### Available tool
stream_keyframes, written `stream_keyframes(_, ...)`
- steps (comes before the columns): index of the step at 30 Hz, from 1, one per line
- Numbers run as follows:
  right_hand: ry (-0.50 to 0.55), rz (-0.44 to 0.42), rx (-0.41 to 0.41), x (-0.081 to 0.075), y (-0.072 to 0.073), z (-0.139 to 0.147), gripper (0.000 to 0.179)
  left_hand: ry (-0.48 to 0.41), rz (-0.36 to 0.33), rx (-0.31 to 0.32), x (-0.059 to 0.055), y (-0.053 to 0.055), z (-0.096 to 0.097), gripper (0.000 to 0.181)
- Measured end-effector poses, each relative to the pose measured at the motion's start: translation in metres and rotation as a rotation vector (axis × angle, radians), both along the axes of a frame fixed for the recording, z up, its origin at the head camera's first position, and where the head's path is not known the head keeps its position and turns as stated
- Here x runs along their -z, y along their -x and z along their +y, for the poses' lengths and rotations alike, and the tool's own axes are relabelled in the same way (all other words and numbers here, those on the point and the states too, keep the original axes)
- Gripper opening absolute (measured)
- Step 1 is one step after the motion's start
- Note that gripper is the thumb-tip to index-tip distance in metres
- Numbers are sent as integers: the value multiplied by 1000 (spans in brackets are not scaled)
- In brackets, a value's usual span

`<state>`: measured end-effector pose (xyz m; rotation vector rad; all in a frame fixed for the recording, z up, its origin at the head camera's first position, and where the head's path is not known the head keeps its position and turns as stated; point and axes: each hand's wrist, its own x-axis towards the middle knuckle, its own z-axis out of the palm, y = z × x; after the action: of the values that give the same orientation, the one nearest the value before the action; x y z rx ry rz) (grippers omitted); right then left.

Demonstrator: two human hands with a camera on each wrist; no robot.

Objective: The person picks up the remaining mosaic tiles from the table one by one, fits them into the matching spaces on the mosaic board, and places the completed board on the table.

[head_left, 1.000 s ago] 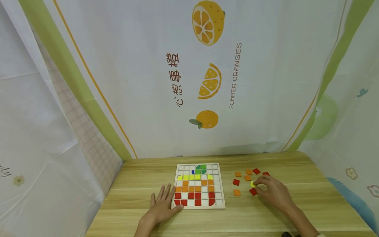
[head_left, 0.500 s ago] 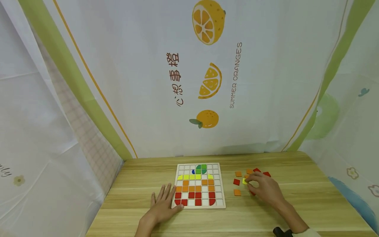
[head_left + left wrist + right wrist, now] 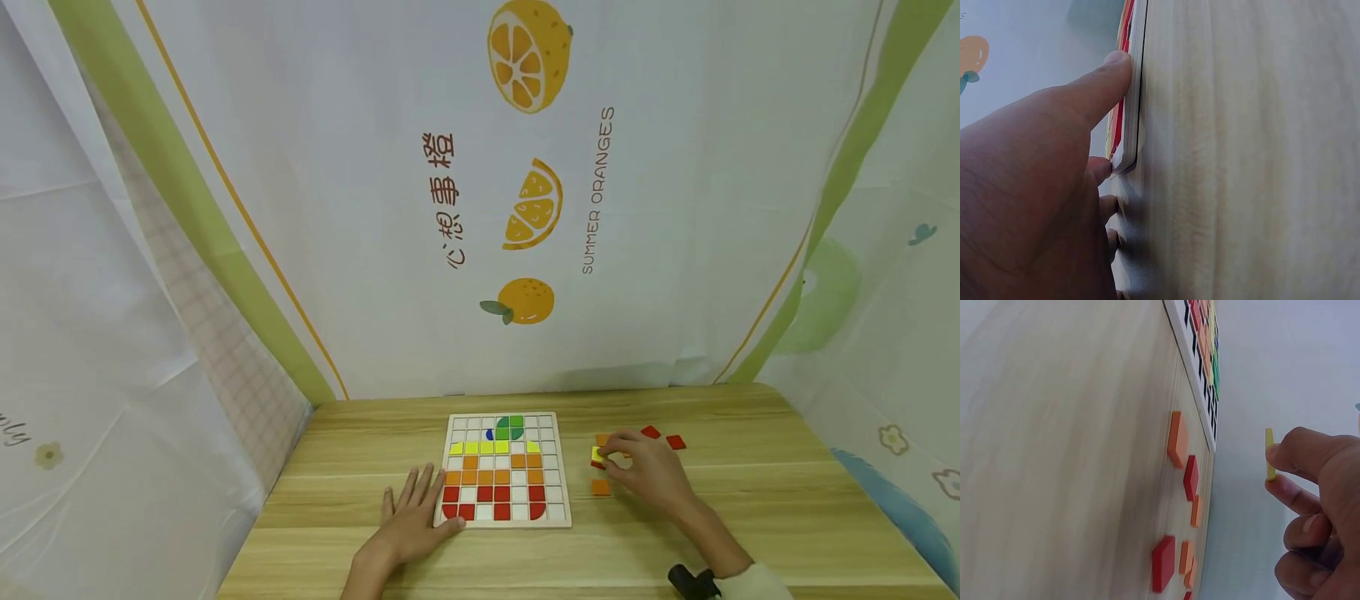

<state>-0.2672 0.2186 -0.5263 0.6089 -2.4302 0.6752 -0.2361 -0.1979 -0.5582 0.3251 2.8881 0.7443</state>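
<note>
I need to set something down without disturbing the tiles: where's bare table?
The table is bare left of the left hand, on the near side of the board between the hands, and right of the rightmost red tile. Crowded: around the right hand, where orange tiles and other red tiles lie.

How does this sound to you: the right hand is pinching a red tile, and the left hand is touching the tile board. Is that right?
Not quite: the tile is yellow, not red. The right wrist view shows the right hand pinching a yellow tile. The left hand is indeed touching the tile board.
</note>
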Motion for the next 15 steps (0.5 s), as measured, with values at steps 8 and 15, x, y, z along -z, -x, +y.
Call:
stream_keyframes(8, -3, -108, 13, -4, 6, -19, 19, -3, 15, 5, 0, 0, -1, 101)
stream_keyframes(15, -32, -89, 4, -8, 13, -34, 15, -18, -15, 14, -11, -4, 2, 99)
